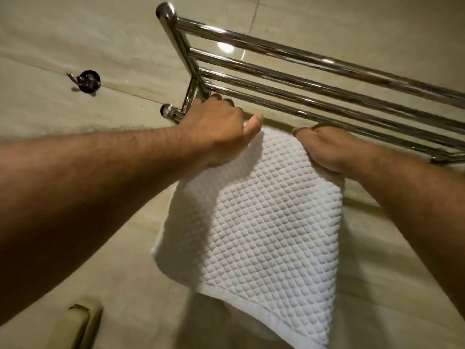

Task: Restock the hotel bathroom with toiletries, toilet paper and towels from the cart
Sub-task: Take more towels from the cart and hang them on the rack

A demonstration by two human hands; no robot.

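Glossy beige wall tiles [75,34] back a white waffle-weave towel [264,222] draped over the front tube of a polished chrome rack [314,79]. The left hand [216,132] curls over its top-left corner, thumb out. The right hand [334,147] clutches the top-right corner.

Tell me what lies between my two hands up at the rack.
Head view: just the white towel, its top fold over the rack, between left hand and right hand.
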